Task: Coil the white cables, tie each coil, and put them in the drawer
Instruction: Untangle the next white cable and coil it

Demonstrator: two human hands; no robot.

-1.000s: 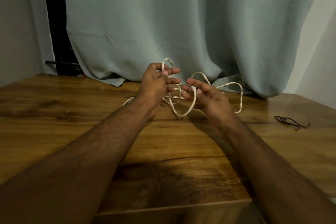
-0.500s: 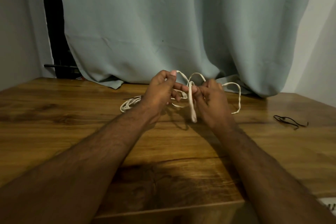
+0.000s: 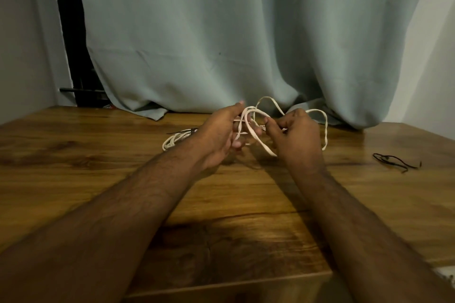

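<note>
Left hand [image 3: 221,134], right hand [image 3: 294,136]: close together, both gripping white cable [image 3: 256,130] loops. Tied white coil [image 3: 176,139] behind left hand; black ties [image 3: 394,161] far right.

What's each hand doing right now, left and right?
Left hand: fingers curled round loops of the white cable, holding it.
Right hand: pinching the same cable.
</note>
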